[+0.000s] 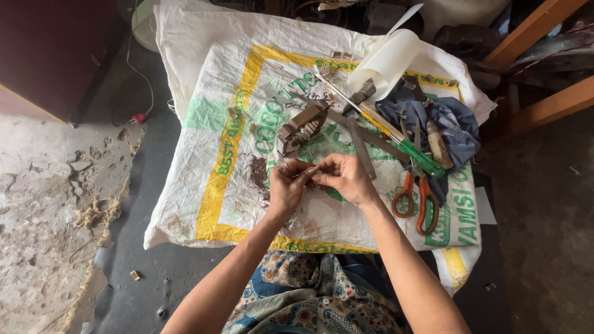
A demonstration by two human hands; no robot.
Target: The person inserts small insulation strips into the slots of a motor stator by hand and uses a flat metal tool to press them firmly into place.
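Both hands meet over the woven sack (204, 124): the left hand (286, 185) and right hand (346, 178) pinch a small thin piece (311, 172), perhaps metal, between closed fingertips. At twelve o'clock lies a stacked metal core (301, 128); orange scissors (416, 196) at three. Short, steady pinches close to the piece would serve best.

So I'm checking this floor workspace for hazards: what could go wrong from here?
The small piece pinched between the left hand and right hand could slip and get lost among the debris on the woven sack. The orange-handled scissors and green-handled screwdriver lie close by the right forearm and might get knocked.
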